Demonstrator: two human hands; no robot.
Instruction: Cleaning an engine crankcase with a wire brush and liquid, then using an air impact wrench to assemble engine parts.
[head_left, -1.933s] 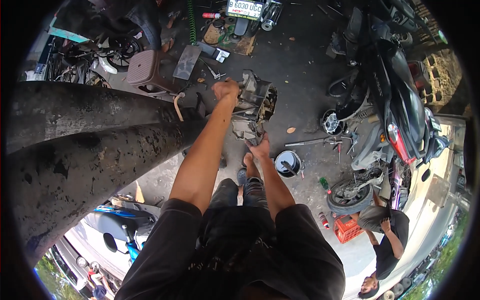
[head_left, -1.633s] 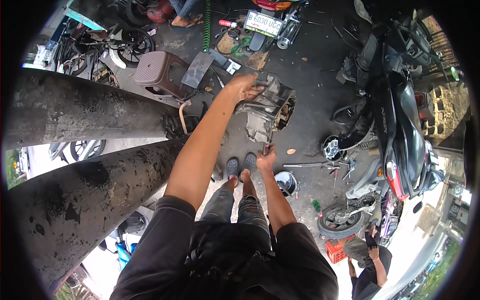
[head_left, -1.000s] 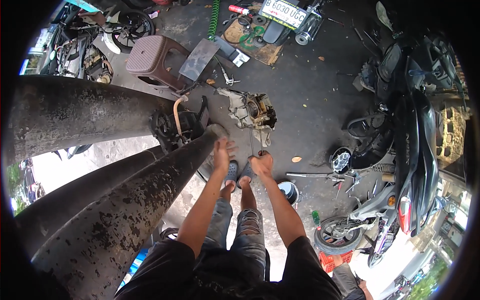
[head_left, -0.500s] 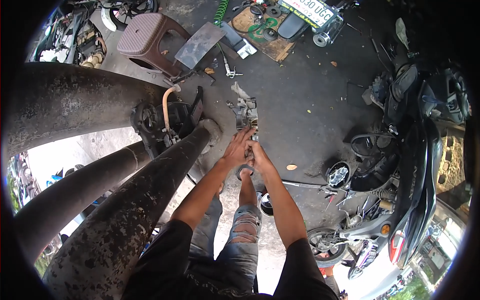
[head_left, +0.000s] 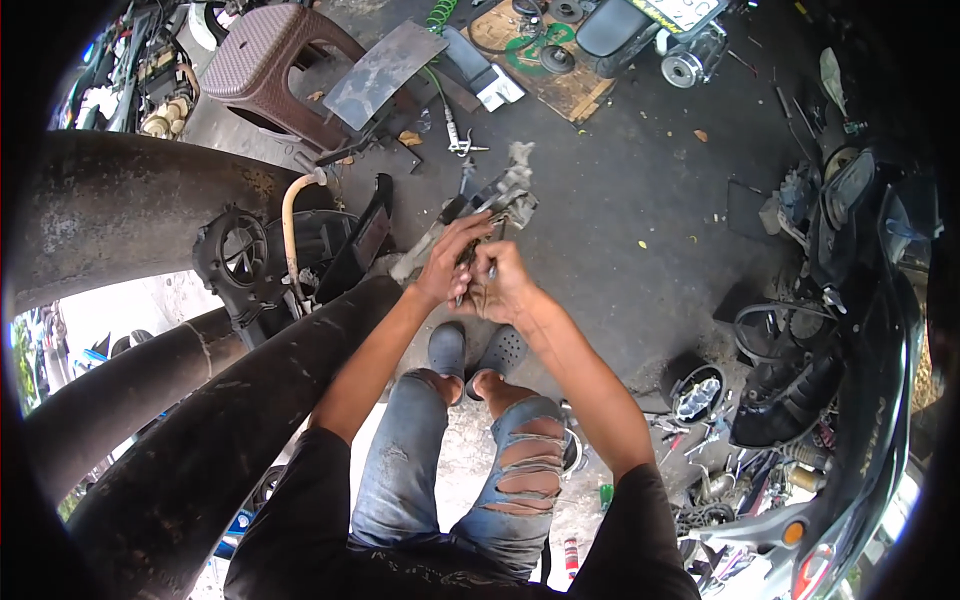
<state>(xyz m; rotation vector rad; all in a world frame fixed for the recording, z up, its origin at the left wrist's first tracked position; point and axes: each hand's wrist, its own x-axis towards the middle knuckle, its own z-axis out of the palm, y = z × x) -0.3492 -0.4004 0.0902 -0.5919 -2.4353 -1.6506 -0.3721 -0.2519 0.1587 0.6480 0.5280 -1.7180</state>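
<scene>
A blurred grey metal engine casing (head_left: 515, 185) hangs beyond my hands, over the dark floor near the black pillar. My left hand (head_left: 448, 262) has its fingers bent over the casing's near end, around something mostly hidden. Pressed against it, my right hand (head_left: 502, 275) is closed on a thin metal rod (head_left: 499, 232) that leads toward the casing. Below them are my grey clogs (head_left: 500, 352) and ripped jeans (head_left: 510, 480).
Left: black pillars (head_left: 150, 450), a fan housing (head_left: 242, 255), a brown stool (head_left: 260, 65). Above: a grey metal plate (head_left: 385, 72), an air gun (head_left: 458, 135), cardboard with parts (head_left: 540, 60). Right: a black motorbike (head_left: 865, 350), loose tools, a bucket (head_left: 695, 390).
My left hand left the casing's upper part, opened, then joined my right hand at the near end. The casing has turned and moved nearer the pillars. My view has shifted.
</scene>
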